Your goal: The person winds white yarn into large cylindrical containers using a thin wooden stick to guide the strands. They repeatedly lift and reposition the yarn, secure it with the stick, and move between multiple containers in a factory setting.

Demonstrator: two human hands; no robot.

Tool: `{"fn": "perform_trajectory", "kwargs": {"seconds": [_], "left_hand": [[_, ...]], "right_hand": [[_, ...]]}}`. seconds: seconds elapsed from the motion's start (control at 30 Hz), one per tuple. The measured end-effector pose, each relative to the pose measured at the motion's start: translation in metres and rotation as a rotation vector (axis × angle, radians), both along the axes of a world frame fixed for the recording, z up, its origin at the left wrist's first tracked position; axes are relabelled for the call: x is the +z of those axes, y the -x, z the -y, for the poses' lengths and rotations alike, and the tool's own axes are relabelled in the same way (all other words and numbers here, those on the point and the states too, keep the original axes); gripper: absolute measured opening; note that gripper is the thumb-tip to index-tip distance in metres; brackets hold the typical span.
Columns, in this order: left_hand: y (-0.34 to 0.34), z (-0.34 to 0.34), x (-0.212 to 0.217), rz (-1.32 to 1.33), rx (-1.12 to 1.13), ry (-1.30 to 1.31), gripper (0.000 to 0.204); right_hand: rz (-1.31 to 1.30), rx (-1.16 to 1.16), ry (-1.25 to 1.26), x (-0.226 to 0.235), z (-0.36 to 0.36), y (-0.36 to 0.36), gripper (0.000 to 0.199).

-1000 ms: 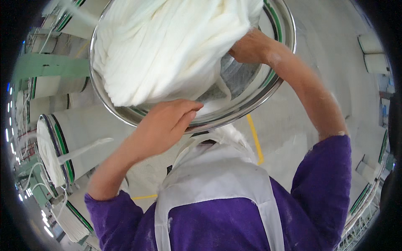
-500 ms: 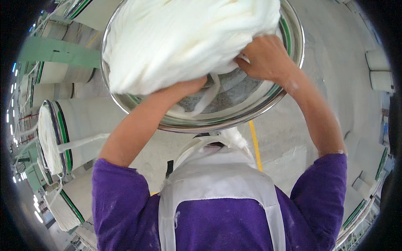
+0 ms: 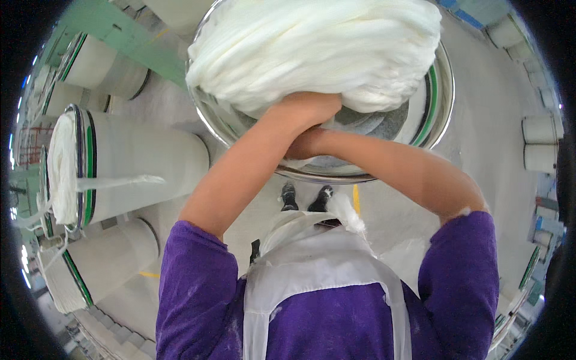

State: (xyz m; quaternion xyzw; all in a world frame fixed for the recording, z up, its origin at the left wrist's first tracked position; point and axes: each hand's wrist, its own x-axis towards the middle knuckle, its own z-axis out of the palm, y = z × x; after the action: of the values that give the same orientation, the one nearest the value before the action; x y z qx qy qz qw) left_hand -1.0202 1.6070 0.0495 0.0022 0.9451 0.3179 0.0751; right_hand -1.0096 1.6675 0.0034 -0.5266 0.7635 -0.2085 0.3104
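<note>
A thick mound of white fibre sliver [image 3: 312, 51] rises out of a large round can [image 3: 445, 114] with a shiny metal rim. My left hand [image 3: 315, 107] is at the near underside of the mound, its fingers hidden from view. Just below it, my right hand [image 3: 305, 145] reaches across under my left wrist, inside the near part of the can. It looks curled, but my left wrist covers part of it, and what it grips is hidden. Grey inner surface [image 3: 390, 124] shows between the sliver and the rim.
Another can [image 3: 138, 162] lies to the left in this view, filled with white sliver [image 3: 63, 168], a loose strand [image 3: 120, 182] hanging across it. Further cans stand at far left and far right [image 3: 540, 129]. A green beam [image 3: 129, 39] runs at upper left. My shoes [image 3: 289, 195] are on the grey floor.
My right hand has left the mound's right side and crossed leftward to my left hand. My left hand has shifted right. The can and sliver now appear farther right in view.
</note>
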Motion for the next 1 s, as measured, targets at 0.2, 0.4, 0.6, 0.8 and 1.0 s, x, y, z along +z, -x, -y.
{"fn": "perform_trajectory", "kwargs": {"seconds": [0.2, 0.4, 0.6, 0.8, 1.0], "left_hand": [[0.022, 0.004, 0.023, 0.146, 0.087, -0.434, 0.051], [0.061, 0.006, 0.038, 0.483, 0.060, -0.445, 0.055], [0.067, 0.030, 0.018, 0.587, 0.149, -0.465, 0.061], [0.031, 0.038, 0.018, 0.387, 0.049, 0.161, 0.066], [0.021, 0.056, 0.021, 0.311, -0.029, 0.197, 0.065]], "right_hand": [[-0.018, -0.069, -0.070, 0.107, -0.081, -0.002, 0.025], [0.175, -0.111, 0.535, 0.146, -0.218, -0.062, 0.030], [0.873, -1.131, 1.342, 0.036, -0.399, -0.179, 0.019], [-0.180, -1.542, -1.021, -0.023, -0.480, -0.208, 0.060], [0.016, -1.460, 0.524, 0.014, -0.337, -0.092, 0.049]]}}
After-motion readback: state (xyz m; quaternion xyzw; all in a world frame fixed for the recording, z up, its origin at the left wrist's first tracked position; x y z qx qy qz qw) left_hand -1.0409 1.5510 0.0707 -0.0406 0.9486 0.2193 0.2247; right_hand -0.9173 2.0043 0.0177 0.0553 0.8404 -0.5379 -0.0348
